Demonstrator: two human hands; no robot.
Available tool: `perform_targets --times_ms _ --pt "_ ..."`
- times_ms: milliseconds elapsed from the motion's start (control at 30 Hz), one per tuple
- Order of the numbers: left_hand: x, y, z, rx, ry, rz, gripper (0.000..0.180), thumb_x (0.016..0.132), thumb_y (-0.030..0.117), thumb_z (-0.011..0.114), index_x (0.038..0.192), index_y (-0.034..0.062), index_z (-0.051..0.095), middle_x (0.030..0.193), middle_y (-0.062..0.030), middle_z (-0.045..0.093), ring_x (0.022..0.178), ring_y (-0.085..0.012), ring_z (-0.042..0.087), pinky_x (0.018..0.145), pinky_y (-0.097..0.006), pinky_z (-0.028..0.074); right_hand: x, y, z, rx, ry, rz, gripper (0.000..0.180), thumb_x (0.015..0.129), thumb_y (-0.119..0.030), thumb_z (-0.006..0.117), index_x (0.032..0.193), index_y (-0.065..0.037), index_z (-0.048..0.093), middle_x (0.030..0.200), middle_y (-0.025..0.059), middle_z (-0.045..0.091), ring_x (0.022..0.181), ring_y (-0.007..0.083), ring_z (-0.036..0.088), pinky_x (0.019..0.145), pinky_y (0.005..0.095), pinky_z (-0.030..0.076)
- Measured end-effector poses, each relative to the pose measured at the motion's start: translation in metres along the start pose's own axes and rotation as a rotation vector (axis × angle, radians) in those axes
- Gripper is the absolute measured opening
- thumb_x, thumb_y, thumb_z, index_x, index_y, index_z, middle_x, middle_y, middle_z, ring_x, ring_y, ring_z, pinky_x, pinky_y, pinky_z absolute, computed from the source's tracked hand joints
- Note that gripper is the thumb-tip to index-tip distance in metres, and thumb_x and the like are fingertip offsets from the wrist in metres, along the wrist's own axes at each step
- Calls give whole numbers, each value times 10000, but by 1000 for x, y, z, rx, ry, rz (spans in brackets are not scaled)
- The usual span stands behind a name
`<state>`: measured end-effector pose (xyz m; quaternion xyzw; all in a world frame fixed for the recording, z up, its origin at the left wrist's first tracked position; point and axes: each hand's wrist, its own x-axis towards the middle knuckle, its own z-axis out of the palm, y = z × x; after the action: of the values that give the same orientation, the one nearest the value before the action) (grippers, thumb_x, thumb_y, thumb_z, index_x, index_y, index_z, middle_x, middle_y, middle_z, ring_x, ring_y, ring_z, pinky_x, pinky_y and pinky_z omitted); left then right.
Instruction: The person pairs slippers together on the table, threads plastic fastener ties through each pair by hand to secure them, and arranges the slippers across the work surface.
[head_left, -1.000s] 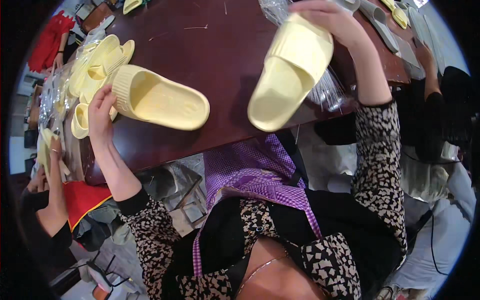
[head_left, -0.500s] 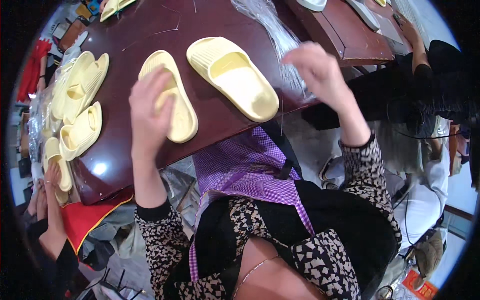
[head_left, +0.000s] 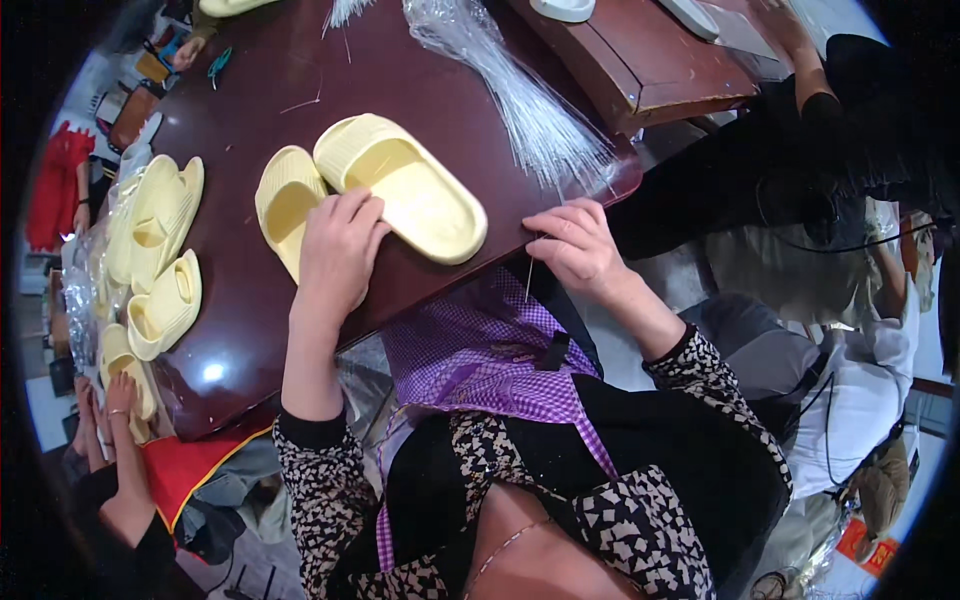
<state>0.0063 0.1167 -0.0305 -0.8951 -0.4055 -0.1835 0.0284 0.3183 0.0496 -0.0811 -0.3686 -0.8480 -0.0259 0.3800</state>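
Two pale yellow slide slippers lie on the dark red table in front of me, toes pointing away. My left hand [head_left: 345, 245] is closed at their inner edges, with its fingertips against the right slipper [head_left: 430, 205]. It covers the heel half of the left slipper [head_left: 284, 205], which the right one slightly overlaps. My right hand [head_left: 580, 245] is at the table's near edge, thumb and fingers pinched on a thin strand [head_left: 528, 280] that hangs below them. Beyond that hand a bundle of clear thin strands [head_left: 540, 115] lies across the table.
More yellow slippers [head_left: 160, 235] lie along the table's left side, beside clear plastic wrap. A co-worker's hands [head_left: 110, 405] are at the near left slipper. Green-handled snips [head_left: 219, 65] lie at the far left. A second table [head_left: 640, 65] at the right bears white slippers.
The two slippers, earlier apart, now touch and overlap. My left hand has come down onto them. My right hand has lowered toward the table edge and now pinches a thin strand.
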Motion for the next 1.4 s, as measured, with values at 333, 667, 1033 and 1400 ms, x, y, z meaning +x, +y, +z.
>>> perform_targets --times_ms 333,667,1033,1400 --pt "43 81 -13 -1014 55 -20 271 806 -14 605 1077 -8 605 1143 -124 615 1043 -243 597 817 -309 497 42 -31 -58 675 100 100 44 802 -21 606 842 -39 604 882 156 666 791 271 612 727 396 467" --pt "23 85 -23 -792 284 -27 135 776 -28 633 911 -31 635 871 -119 643 779 -243 623 692 -307 500 74 -11 -102 954 553 73 75 882 -16 513 907 -37 580 864 158 620 721 243 550 672 362 445" --pt "-77 71 -39 -352 397 -159 138 718 -31 664 850 -6 635 816 -127 630 736 -282 604 647 -356 484 117 -35 1 303 -187 379 124 844 -24 587 934 43 638 851 142 666 749 269 645 695 341 518" --pt "-55 -15 -13 -319 283 -172 49 765 31 631 793 1 603 790 -133 612 744 -310 587 681 -378 476 181 -29 79 -123 -600 107 60 763 17 535 817 29 557 876 209 627 835 385 629 698 440 517"
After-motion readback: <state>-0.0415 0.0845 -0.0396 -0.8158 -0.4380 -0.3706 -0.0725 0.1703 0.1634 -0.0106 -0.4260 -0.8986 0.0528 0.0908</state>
